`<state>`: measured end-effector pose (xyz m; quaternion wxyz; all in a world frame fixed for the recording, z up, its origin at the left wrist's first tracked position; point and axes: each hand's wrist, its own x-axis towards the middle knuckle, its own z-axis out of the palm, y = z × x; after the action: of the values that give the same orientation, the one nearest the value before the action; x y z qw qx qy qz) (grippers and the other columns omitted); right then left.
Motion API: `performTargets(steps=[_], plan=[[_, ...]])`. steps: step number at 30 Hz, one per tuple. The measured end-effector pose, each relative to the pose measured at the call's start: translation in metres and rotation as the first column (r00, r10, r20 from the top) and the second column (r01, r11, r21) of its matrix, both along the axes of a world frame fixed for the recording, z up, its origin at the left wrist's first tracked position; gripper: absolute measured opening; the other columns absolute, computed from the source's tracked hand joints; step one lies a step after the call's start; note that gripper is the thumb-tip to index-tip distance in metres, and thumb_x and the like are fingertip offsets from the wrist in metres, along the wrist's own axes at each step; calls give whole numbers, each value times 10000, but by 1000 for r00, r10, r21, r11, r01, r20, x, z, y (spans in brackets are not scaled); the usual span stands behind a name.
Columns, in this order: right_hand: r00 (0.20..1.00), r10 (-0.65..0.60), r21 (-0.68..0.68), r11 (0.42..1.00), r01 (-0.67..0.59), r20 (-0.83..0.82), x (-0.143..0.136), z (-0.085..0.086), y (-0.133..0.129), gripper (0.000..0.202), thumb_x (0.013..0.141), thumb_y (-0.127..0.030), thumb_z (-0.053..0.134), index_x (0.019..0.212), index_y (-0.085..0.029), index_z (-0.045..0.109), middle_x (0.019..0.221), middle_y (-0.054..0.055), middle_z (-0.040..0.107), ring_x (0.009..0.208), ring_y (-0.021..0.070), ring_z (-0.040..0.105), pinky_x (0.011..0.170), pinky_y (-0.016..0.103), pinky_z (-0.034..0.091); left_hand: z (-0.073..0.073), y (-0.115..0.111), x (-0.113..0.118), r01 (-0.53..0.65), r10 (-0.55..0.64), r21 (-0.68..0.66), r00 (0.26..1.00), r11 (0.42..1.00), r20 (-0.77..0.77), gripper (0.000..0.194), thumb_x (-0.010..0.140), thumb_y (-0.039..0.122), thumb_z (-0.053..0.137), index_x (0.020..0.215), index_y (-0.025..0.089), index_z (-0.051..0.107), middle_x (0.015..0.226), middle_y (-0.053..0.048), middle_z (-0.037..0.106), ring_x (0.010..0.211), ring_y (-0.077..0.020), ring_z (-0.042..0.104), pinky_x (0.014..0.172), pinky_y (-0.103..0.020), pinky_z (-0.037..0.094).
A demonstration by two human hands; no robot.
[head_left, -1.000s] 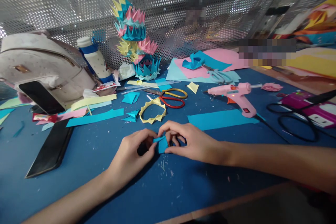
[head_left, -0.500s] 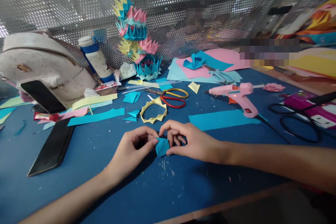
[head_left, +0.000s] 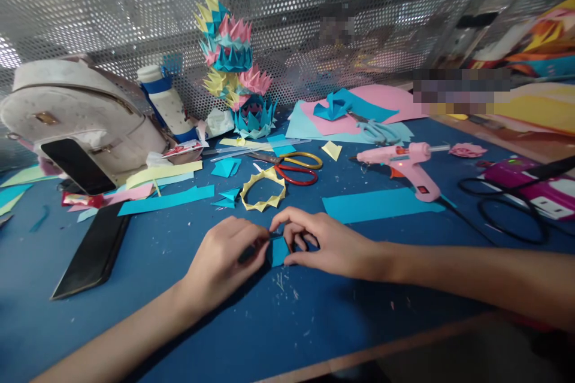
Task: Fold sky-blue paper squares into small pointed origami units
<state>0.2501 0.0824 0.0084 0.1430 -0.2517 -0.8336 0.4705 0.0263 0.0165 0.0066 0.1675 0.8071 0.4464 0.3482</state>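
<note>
A small piece of folded blue paper (head_left: 278,251) is pinched between my two hands just above the blue table. My left hand (head_left: 231,251) grips its left edge with thumb and fingertips, covering part of it. On the other side, my right hand (head_left: 321,239) holds the right edge between thumb and curled fingers. Just beyond the hands lies a ring of folded yellow paper (head_left: 245,198). Folded blue pieces (head_left: 226,167) rest left of it, near scissors (head_left: 299,169) with one yellow and one red handle loop.
A pink glue gun (head_left: 415,164) lies at right by a blue strip (head_left: 381,204) and a purple power strip (head_left: 532,185). Behind are a paper tower (head_left: 231,48), bottle (head_left: 168,102) and backpack (head_left: 81,102). Two phones (head_left: 92,251) are at left.
My left hand has turned over the paper's left side, and less of the paper shows, now with a flatter upper edge. My right hand has barely moved.
</note>
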Motion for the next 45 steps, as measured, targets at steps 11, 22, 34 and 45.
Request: performTargets(steps=[11, 22, 34, 45], plan=[[1000, -6, 3, 1000, 6, -14, 0, -1, 0, 376, 876, -220, 703, 1195, -224, 504, 776, -57, 594, 689, 100, 538, 617, 236, 385, 2, -3, 9, 2, 59, -251, 970, 968, 237, 98, 915, 156, 546, 981, 168, 617, 883, -26, 695, 772, -120, 669, 691, -202, 545], [999, -8, -6, 1000, 7, -49, 0, -2, 0, 326, 896, -239, 688, 1169, -211, 513, 810, -40, 616, 700, 102, 554, 621, 237, 399, 2, -3, 9, -10, 104, -322, 955, 947, 277, 115, 900, 192, 598, 942, 190, 704, 862, -14, 697, 736, -123, 621, 687, -223, 500], [999, -8, -22, 1000, 7, -50, 0, -2, 0, 269, 883, -252, 700, 1113, -207, 566, 819, -24, 652, 708, 111, 563, 620, 248, 397, 4, -2, 6, -80, 158, -270, 946, 959, 282, 83, 869, 241, 682, 845, 205, 752, 801, -15, 754, 699, -141, 663, 669, -239, 518], [974, -146, -20, 989, 145, -172, 0, 5, 5, 188, 892, -265, 658, 1056, -192, 606, 810, -4, 635, 657, 104, 507, 569, 237, 372, 2, 2, 5, -37, 136, -287, 934, 957, 331, 140, 926, 189, 578, 895, 179, 715, 836, -17, 733, 719, -113, 684, 657, -189, 544]])
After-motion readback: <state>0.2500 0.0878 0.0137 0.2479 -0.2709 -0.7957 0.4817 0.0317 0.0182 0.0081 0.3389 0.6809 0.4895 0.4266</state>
